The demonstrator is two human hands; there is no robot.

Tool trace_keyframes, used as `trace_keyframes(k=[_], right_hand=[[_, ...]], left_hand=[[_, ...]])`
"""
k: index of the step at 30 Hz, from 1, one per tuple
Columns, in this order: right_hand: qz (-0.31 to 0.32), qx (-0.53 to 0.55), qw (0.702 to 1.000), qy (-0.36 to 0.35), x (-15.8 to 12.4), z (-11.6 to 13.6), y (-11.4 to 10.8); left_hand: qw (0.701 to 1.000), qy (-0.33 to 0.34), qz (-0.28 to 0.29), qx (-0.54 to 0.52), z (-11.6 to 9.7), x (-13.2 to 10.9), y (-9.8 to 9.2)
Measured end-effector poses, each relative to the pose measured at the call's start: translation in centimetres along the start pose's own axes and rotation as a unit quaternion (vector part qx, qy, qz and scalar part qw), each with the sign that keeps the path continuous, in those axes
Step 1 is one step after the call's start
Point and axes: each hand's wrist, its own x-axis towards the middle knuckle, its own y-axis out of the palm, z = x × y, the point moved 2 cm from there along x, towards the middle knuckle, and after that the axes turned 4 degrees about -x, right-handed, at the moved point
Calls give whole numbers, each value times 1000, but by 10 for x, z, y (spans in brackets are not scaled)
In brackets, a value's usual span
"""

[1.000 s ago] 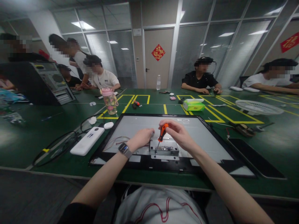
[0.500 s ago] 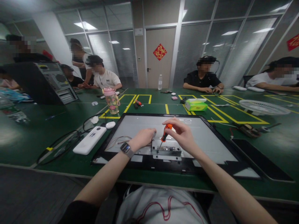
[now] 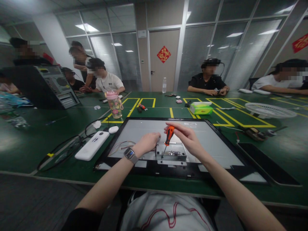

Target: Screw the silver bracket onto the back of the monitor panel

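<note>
The right hand point(image 3: 186, 136) pinched an orange-and-black screwdriver point(image 3: 169, 134), its thin shaft slanting down to the left end of a silver rectangular metal bracket point(image 3: 172, 158). The bracket lay on a flat grey, black-framed panel point(image 3: 207, 141) atop the green tabletop point(image 3: 154, 112). The left hand point(image 3: 146, 143) was at the bracket's far left corner; its grip could not be told.

a bracket point(image 3: 171, 158) lies on the panel point(image 3: 211, 147), a tissue pack point(image 3: 201, 109) behind.
</note>
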Motion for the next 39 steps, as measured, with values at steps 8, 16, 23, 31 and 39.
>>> trace_keyframes(k=[8, 16, 23, 31, 39], right_hand=[[-5, -27, 999, -19, -1, 3, 0], [-24, 3, 999, -20, -1, -1, 3], [-57, 135, 988, 49, -1, -14, 5], [-30, 124, 991, 40, 0, -10, 6], [13, 93, 995, 37, -1, -7, 5]], left_hand=[[991, 40, 10, 129, -15, -4, -3], [985, 33, -5, 168, -24, -2, 4], [980, 27, -18, 197, -33, -4, 2], [975, 23, -22, 218, -36, -5, 2], [977, 17, -14, 211, -36, -3, 4]])
